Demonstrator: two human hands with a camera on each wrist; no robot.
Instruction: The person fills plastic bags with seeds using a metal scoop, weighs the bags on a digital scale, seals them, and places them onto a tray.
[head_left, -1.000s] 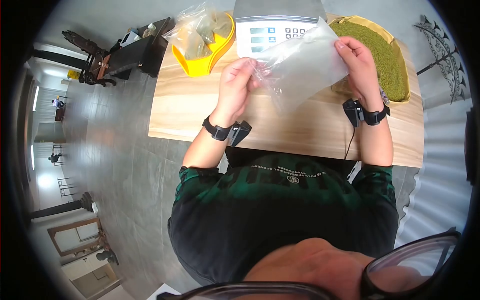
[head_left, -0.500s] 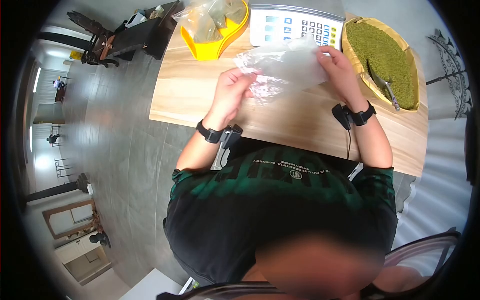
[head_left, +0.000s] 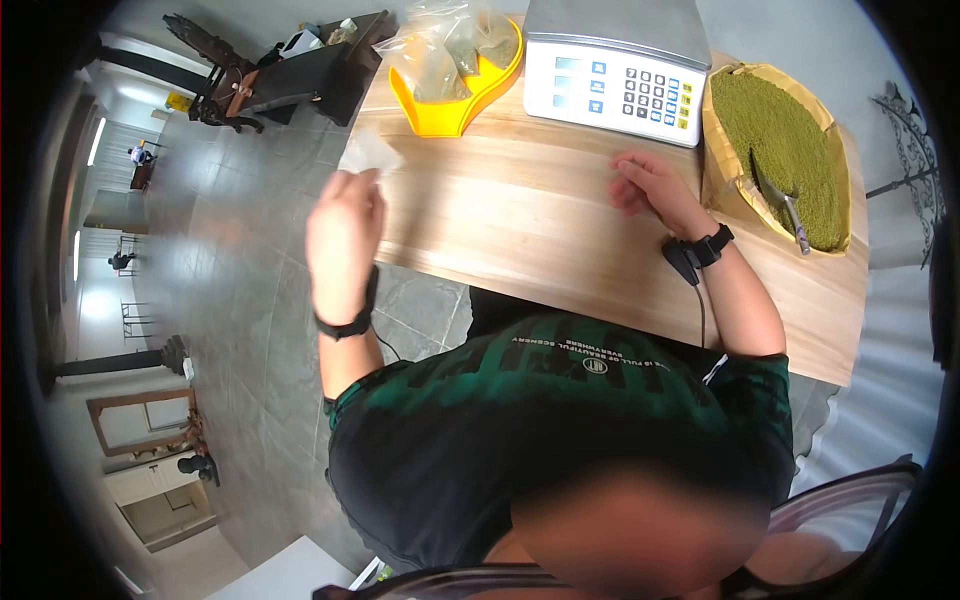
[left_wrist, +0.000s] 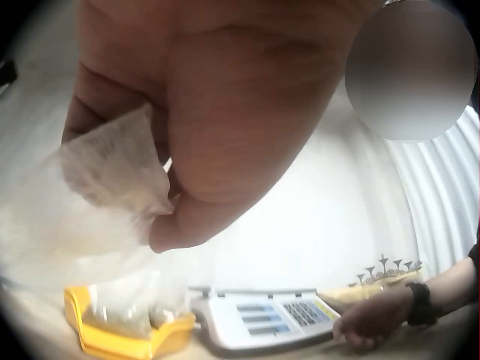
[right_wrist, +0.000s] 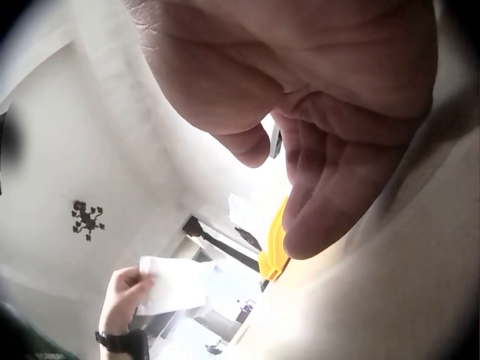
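My left hand (head_left: 345, 235) pinches a clear plastic bag (head_left: 370, 152) between thumb and fingers, out past the table's left edge. In the left wrist view a crumpled corner of the bag (left_wrist: 120, 161) pokes out between the fingers. My right hand (head_left: 650, 188) holds nothing and hovers near the front of the white electronic scale (head_left: 615, 90), its fingers loosely bent. Up close in the right wrist view, the right hand's fingers (right_wrist: 322, 187) hang relaxed. Beyond the left hand stands a yellow tray (head_left: 440, 122) with several filled clear bags (head_left: 440, 70) in it.
At the right of the wooden table (head_left: 500, 210) stands an open paper sack (head_left: 725, 180) of small green beans (head_left: 780, 140). A metal scoop (head_left: 775, 195) lies in it with its handle over the rim. A dark bench (head_left: 310, 85) is on the grey floor at far left.
The right hand has let go of the plastic bag. The left hand has carried the bag away to the left, beyond the table edge. The right hand stays near the scale.
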